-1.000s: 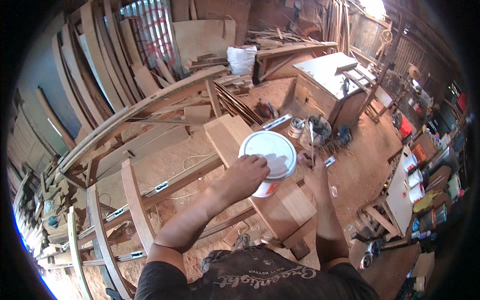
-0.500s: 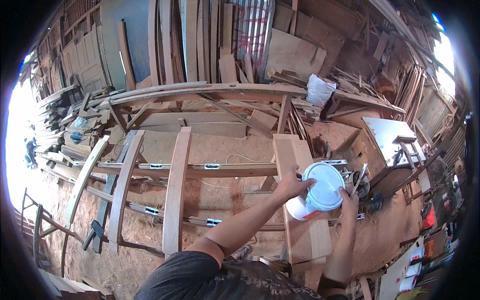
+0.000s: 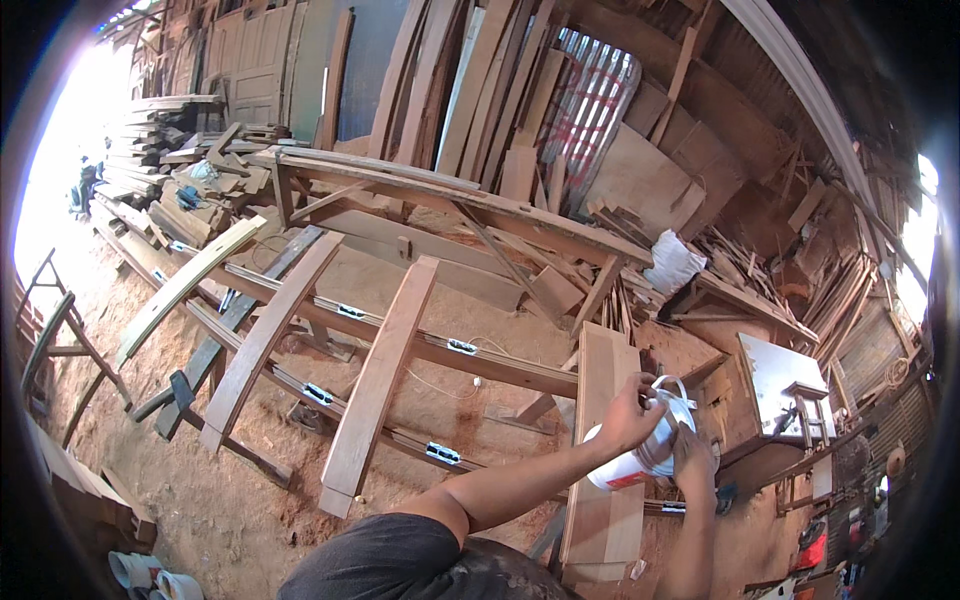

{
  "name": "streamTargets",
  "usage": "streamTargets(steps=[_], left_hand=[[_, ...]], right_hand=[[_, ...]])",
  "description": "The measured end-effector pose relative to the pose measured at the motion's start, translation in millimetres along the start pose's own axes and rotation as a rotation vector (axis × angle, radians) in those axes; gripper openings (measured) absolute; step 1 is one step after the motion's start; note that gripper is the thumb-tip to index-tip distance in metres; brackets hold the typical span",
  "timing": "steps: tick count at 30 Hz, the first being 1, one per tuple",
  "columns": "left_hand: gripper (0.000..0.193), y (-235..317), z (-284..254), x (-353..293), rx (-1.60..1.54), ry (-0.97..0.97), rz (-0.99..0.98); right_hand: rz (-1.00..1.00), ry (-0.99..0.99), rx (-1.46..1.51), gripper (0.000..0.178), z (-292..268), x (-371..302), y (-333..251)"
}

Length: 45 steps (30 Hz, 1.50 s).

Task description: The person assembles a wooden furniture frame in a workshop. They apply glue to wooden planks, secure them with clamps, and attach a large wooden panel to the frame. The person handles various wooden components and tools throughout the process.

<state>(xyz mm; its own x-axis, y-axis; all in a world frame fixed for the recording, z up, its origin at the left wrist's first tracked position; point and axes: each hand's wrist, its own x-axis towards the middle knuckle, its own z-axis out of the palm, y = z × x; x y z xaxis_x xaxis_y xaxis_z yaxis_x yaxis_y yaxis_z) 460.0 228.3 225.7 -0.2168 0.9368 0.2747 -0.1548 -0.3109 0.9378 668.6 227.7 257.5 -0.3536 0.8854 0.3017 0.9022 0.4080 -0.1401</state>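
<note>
Because it leans over, its round top turned toward your right hand (image 3: 692,455), enter the white bucket (image 3: 612,468) as tilted, not upright. Location: over the pale boards (image 3: 605,375), to the right of the curved plank (image 3: 385,385); whether its base touches the boards cannot be told.

Left hand (image 3: 632,415): yours, bent-fingered at the upper edge, just beside a thin white loop (image 3: 668,378); whether the fingers pinch the loop cannot be told. Right hand: yours, curled round the far edge of the top, apparently gripping it.

Material: smooth-walled, likely plastic; judged stiff in the wall, with some give in the thin loop. Weight: contents hidden; treat as possibly heavy until you feel the load. Surface: likely slick, more so with dusty fingers. Fragility: low for the body, higher for the loop, which may bend or snap.

Recommended hold: one palm spread flat low on the wall, near the red patch (image 3: 626,480), the other hooked under the rim. Avoid hanging the full weight on the loop. Keep the base supported while it leans.
</note>
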Motion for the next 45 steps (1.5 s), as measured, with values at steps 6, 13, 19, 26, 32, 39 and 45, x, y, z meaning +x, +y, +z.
streamTargets(steps=[6,13,19,26,32,39,45], left_hand=[[0.044,15.9,-1.1,-30.7,-0.294,-0.322,0.075],[0.038,7.8,-41.2,-107.6,-0.327,-0.585,0.046],[0.039,2.7,-176.1,-249.9,0.102,-0.878,-0.195],[0.066,-84.1,-302.0,-508.6,0.245,-0.431,-0.808],[0.075,-176.6,-333.1,-748.7,0.327,0.120,-1.380],[0.085,-141.2,-331.6,-841.5,0.176,0.456,-1.612],[0.095,-119.0,-365.2,-816.2,-0.037,0.912,-1.027]], right_hand=[[0.051,0.129,-0.031,0.038,6.1,16.8,-2.8],[0.456,0.289,1.428,0.055,23.4,45.9,-44.7],[0.585,0.220,1.903,0.037,12.1,57.6,-27.3],[0.567,0.299,1.683,0.036,-32.4,15.1,-108.1],[0.129,-0.066,1.801,0.051,-102.4,-48.5,-189.4],[-0.313,-0.669,1.957,0.069,-152.0,-136.7,-306.4],[-0.543,-1.234,1.641,0.086,-114.0,-211.1,-462.9]])
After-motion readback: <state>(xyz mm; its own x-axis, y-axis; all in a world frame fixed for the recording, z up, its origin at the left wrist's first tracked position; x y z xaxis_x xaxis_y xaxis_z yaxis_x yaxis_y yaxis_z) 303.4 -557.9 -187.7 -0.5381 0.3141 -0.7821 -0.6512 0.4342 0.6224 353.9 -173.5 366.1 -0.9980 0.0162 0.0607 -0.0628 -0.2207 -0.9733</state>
